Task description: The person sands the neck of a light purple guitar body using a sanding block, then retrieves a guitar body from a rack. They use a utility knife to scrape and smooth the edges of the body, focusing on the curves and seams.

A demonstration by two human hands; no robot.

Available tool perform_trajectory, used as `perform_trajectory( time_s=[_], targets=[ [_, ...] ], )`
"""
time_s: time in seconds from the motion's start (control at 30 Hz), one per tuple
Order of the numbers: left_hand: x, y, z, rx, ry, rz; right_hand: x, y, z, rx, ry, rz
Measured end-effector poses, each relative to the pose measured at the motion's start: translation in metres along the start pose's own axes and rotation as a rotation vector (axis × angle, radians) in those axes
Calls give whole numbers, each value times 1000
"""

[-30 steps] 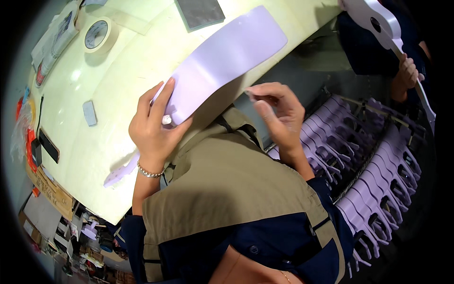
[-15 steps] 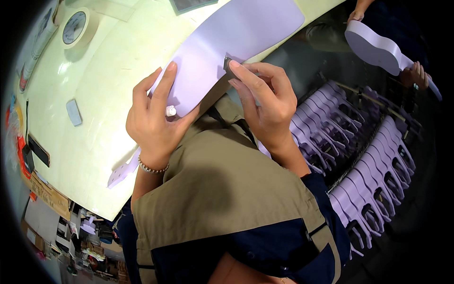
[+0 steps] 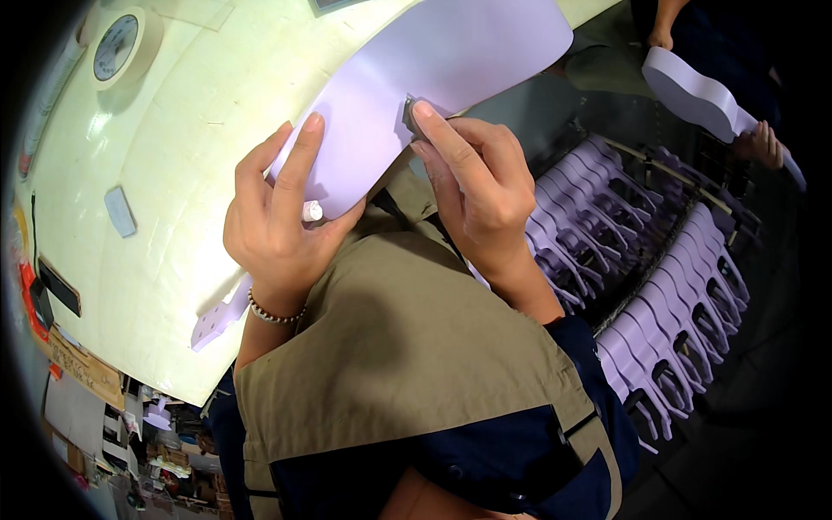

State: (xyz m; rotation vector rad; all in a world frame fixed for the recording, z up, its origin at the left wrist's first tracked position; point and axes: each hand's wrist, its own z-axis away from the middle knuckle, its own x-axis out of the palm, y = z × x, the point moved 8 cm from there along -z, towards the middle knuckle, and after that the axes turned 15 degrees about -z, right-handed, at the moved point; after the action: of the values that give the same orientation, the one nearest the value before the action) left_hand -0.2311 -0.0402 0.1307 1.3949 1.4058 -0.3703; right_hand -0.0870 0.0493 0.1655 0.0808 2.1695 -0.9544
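Observation:
A pale purple ukulele (image 3: 468, 48) lies slanting from my lap out over the table's edge, its smooth curved body toward the far right. Its neck passes under my left forearm, and the headstock (image 3: 219, 322) with small holes shows beyond. My left hand (image 3: 282, 217) holds the body's near end, two fingers laid along the surface. A small white object (image 3: 312, 211) sits beside those fingers; its kind is unclear. Between thumb and forefinger, my right hand (image 3: 481, 182) pinches a small dark flat piece (image 3: 411, 117) against the body. The piece looks like folded sandpaper.
On the pale table (image 3: 173, 260) are a tape roll (image 3: 126, 48), a grey-white block (image 3: 120, 212) and a phone (image 3: 60, 286). Purple ukuleles (image 3: 676, 312) hang in two rows on a rack at right. Another person's hand (image 3: 763, 145) holds a purple ukulele (image 3: 693, 94).
The dark piece and my right hand have shifted slightly left and up on the body. My left hand keeps its hold. The whole view has shifted a little.

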Motion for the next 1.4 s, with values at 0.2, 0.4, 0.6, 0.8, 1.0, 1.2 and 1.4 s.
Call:
perform_trajectory(
  time_s=[0.2, 0.4, 0.6, 0.8, 1.0, 1.2, 1.4],
  targets=[
    [0, 0, 0, -4, -7, 6, 0, -2, -1, -41, 9, 31],
    [-1, 1, 1, 2, 2, 1, 1, -4, 2, -74, 24, 78],
    [0, 2, 1, 4, -3, -5, 2, -5, 1, -52, -32, 117],
    [0, 1, 1, -2, -1, 8, 2, -4, -2, 6, -78, -50],
    [0, 2, 1, 2, -2, -2, -1, -1, 0, -9, 21, -52],
    [1, 1, 1, 3, -16, 25, 2, -3, 2, -13, -9, 43],
    [0, 1, 0, 22, 13, 20, 2, 2, 2, 63, 2, -138]
  ],
)
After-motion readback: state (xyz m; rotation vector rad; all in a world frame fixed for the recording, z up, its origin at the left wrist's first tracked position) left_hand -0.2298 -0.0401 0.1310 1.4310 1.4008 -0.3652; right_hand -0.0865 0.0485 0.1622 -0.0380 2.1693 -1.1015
